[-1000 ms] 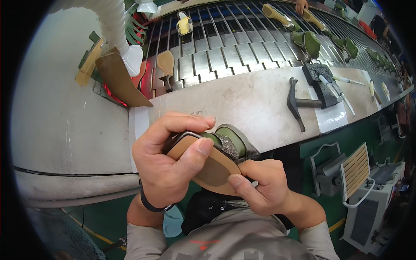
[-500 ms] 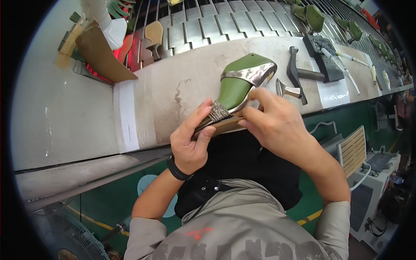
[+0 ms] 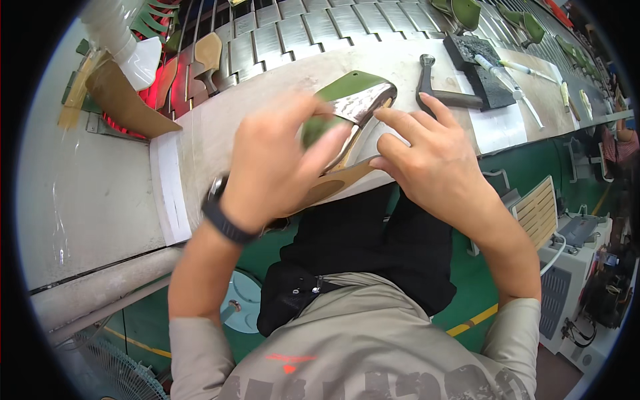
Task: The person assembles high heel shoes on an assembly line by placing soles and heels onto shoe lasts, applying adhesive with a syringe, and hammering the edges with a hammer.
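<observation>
A green shoe last [image 3: 350, 83] with a shiny metallic strap [image 3: 363, 102] across its toe lies tilted on the bench's near edge. Against its near side is a brown shoe sole [image 3: 327, 188]. My left hand [image 3: 273, 157], smeared by motion, is over the heel half of the last, thumb toward the strap; its grip cannot be made out. My right hand [image 3: 433, 150] reaches the toe end with bent fingers, the index near the strap's edge and the thumb at the sole's edge. A hammer [image 3: 453, 99] lies just beyond the right hand.
A dark block [image 3: 473, 50] with white-handled tools [image 3: 523, 103] stands at the right on the bench [image 3: 193, 143]. Behind runs a slatted metal conveyor [image 3: 280, 40] carrying more green lasts [image 3: 463, 13]. A curved brown board [image 3: 123, 100] and a white nozzle [image 3: 137, 63] are at the left.
My left hand has left the buckle-like glittery strap end and moved up over the last. The right hand has shifted slightly outward. The view has shifted, and the small metal hammerhead is now hidden.
</observation>
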Tool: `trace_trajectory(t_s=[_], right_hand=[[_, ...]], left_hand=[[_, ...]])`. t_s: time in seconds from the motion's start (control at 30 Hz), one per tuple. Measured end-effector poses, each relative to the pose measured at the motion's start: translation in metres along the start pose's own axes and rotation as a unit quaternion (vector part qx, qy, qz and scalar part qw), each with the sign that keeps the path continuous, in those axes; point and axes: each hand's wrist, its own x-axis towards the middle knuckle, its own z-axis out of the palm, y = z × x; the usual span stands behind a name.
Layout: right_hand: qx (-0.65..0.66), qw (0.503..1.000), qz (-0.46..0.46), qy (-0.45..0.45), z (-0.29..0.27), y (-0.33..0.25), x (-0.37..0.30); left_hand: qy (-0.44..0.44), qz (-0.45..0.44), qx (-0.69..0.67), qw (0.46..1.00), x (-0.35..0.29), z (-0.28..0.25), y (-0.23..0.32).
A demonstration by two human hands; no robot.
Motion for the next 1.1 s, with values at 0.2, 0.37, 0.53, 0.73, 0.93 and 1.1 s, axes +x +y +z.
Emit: trace_trajectory(t_s=[0.2, 0.37, 0.53, 0.73, 0.93, 1.1], right_hand=[[-0.063, 0.995, 0.008, -0.078, -0.023, -0.002, 0.006], [0.010, 0.998, 0.030, 0.047, -0.034, 0.006, 0.017], [0.565, 0.777, 0.278, -0.014, -0.007, -0.004, -0.005], [0.578, 0.761, 0.292, 0.038, 0.056, -0.068, -0.044], [0.523, 0.790, 0.307, 0.090, 0.061, -0.086, -0.046], [0.518, 0.775, 0.343, 0.112, 0.062, -0.084, -0.027]], left_hand=[[-0.154, 0.085, -0.081, 0.981, 0.115, 0.054, -0.038], [-0.044, 0.058, -0.313, 0.947, 0.096, 0.045, -0.064], [0.056, 0.118, -0.436, 0.890, 0.064, 0.037, -0.093], [0.096, 0.072, -0.561, 0.819, 0.042, 0.029, -0.113], [0.113, 0.072, -0.554, 0.822, 0.039, 0.030, -0.113], [0.137, 0.075, -0.517, 0.842, 0.038, 0.032, -0.106]])
